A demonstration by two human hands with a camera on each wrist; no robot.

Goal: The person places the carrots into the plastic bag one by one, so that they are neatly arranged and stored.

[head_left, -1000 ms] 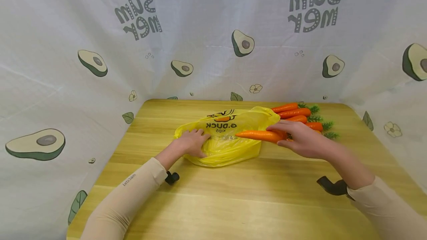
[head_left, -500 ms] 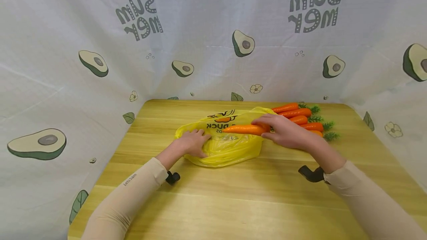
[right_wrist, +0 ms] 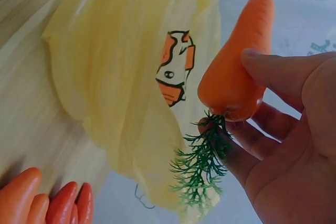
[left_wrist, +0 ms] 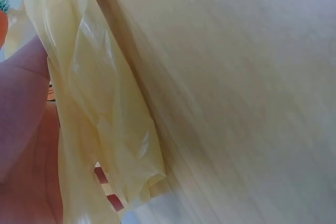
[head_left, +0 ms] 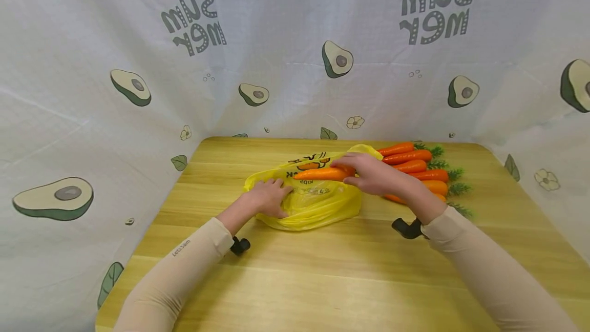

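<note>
A yellow plastic bag [head_left: 318, 204] with a duck print lies on the wooden table [head_left: 322, 275]. My left hand [head_left: 267, 198] rests on its left part with fingers on the plastic; in the left wrist view the bag [left_wrist: 100, 108] lies against my palm. My right hand [head_left: 369, 173] grips an orange carrot [head_left: 322, 173] by its thick end, tip pointing left, over the bag. The right wrist view shows that carrot [right_wrist: 239, 59] held between thumb and fingers, green top [right_wrist: 202, 163] hanging down, with the bag [right_wrist: 131, 77] beside it.
Several more carrots [head_left: 417, 165] with green tops lie in a row at the back right of the table, just behind my right forearm. A white cloth printed with avocados [head_left: 295, 50] walls in the table on three sides.
My right hand has carried the carrot leftward and farther back, from beside the carrot row to over the bag. My left hand has stayed on the bag.
</note>
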